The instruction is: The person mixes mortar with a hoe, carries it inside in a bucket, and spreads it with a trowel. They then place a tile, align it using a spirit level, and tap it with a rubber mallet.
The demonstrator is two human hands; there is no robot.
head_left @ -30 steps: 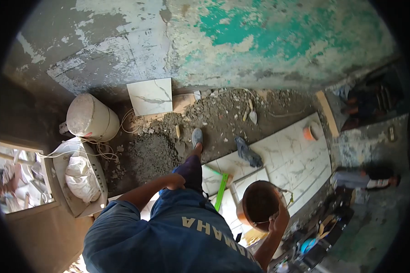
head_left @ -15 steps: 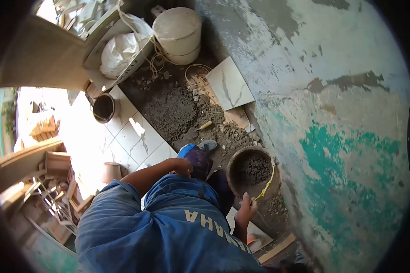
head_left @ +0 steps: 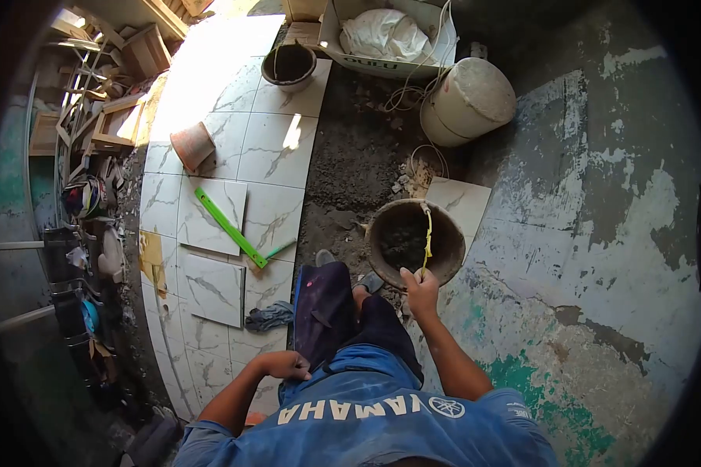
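Note:
My right hand (head_left: 420,293) grips the yellow-wrapped handle (head_left: 427,245) of a round bucket (head_left: 375,262). Dark, wet-looking mortar (head_left: 403,241) partly fills the bucket, which is in front of my feet and a little to the right. Part of a loose white tile (head_left: 459,201) is hidden behind its rim. My left hand (head_left: 285,364) is curled into a loose fist by my left thigh, close to the hem of my blue shirt (head_left: 343,420), and nothing shows in it.
White marbled tiles (head_left: 276,144) cover the floor at left, bearing a green level (head_left: 230,227), a rag (head_left: 269,315) and an orange-brown bucket (head_left: 192,146). A black bucket (head_left: 289,67) stands farther off. Ahead lies rough mortar (head_left: 350,156); a white drum (head_left: 467,101) stands beside the peeling wall (head_left: 553,210).
My view and body have turned rightward, bringing the level and tiled floor into sight. The bucket, still held by its handle, now appears ahead of my feet. My left hand stays curled near my thigh.

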